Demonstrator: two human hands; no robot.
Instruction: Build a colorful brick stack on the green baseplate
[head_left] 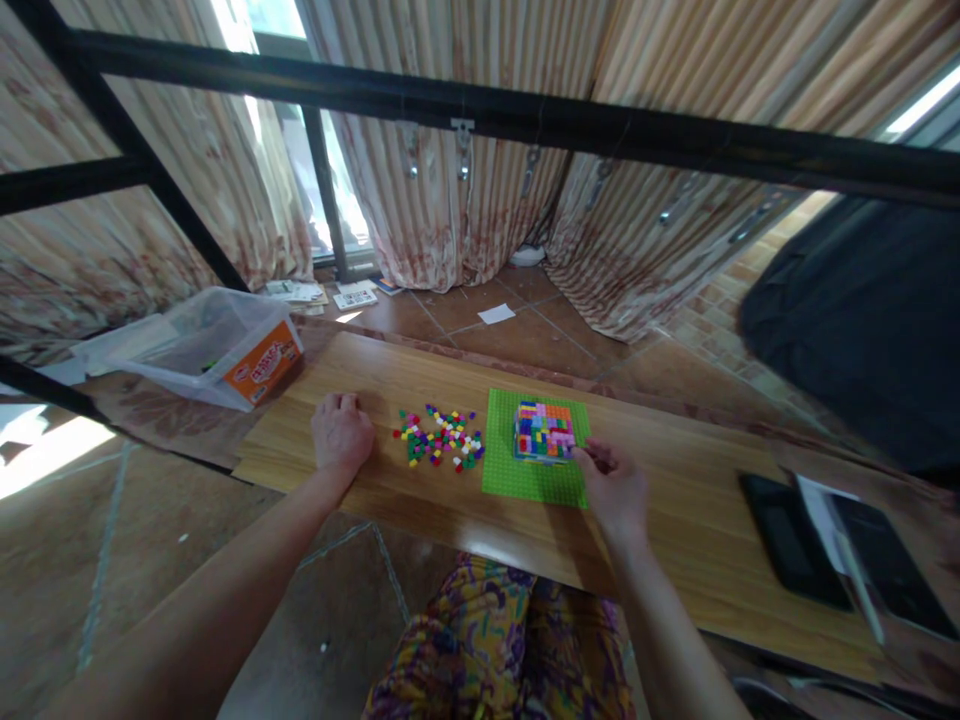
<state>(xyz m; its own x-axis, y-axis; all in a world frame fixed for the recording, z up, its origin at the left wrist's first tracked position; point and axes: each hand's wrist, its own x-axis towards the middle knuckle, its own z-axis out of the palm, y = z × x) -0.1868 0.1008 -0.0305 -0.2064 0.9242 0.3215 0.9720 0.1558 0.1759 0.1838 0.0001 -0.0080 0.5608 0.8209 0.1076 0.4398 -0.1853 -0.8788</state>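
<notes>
A compact block built of many-coloured toy bricks (544, 432) stands on a green studded baseplate (502, 477). My right hand (616, 487) is at the block's right side, thumb and fingers drawn together in a pinch by its edge. Whatever lies between those fingertips is too small and covered to make out. Left of the baseplate, loose small bricks (442, 438) in several colours are scattered over the wooden table (420, 500). Beyond them, my left hand (343, 435) rests on the tabletop with its fingers curled in, and nothing shows in it.
A clear plastic bin (202, 345) with an orange label stands off the table's left end. At the right end lie a dark tablet-like device (793, 540), a pen (859, 585) and another dark flat device (892, 560). A black metal bar (525, 115) crosses above the far side.
</notes>
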